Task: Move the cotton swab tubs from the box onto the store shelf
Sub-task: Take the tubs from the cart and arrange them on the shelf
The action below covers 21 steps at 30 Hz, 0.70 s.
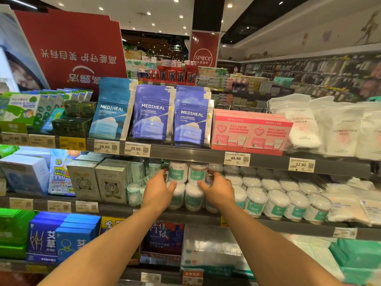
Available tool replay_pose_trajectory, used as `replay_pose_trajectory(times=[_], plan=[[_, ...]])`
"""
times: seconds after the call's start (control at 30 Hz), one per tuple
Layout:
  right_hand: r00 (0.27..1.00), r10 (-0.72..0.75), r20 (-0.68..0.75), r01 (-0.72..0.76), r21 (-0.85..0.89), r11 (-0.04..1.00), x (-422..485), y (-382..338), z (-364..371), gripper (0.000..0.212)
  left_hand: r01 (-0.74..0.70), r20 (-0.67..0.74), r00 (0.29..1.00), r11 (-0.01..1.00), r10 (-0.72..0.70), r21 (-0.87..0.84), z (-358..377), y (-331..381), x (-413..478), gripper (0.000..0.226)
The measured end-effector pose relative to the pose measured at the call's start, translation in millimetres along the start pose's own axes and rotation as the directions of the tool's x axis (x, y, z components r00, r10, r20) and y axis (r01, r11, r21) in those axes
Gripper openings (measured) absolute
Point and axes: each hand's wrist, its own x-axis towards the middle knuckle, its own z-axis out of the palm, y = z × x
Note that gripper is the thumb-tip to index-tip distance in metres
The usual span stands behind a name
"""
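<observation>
Cotton swab tubs (179, 174), two of them side by side and touching, stand upright in the upper tier of the middle shelf (115, 209), each over the lid of one of the lower tubs (192, 198). The left tub (176, 169) is gripped by the left hand (159, 189), thumb across its lower front and fingers curled round its outer side. The right tub (197, 174) is gripped in mirror fashion by the right hand (218, 189). Held so, the hands squeeze the pair together from both flanks, which probably lets two tubs travel and land as one block and keeps them square over the lids beneath. The green labels face outward, matching the row of stocked tubs (276, 203) further right, so shoppers can read them. Stacking is likely chosen because the shelf floor along this stretch is already filled, and the gap under the price rail (185, 154) above appears to leave room for just a second layer. Whether the pair's weight is fully on the lower lids cannot be told. The box is out of view
</observation>
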Motion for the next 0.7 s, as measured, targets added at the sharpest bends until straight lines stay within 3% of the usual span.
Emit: replay_pose_trajectory(times=[0.27, 0.53, 0.7], plan=[[0.998, -0.004, -0.063, 0.008, 0.065, 0.998, -32, 14, -23, 0.055, -0.017, 0.049, 0.999, 1.0, 0.017, -0.016, -7, 20, -9, 0.063], [1.0, 0.023, 0.014, -0.024, 0.062, 0.998, -29, 0, -14, 0.05, 0.173, 0.095, 0.982, 0.978, -0.162, -0.121, 8, 22, 21, 0.067], [0.999, 0.026, 0.042, -0.027, 0.027, 0.999, -18, -6, 2, 0.052, 0.149, 0.099, 0.985, 0.984, -0.14, -0.096, 20, 10, 34, 0.065]])
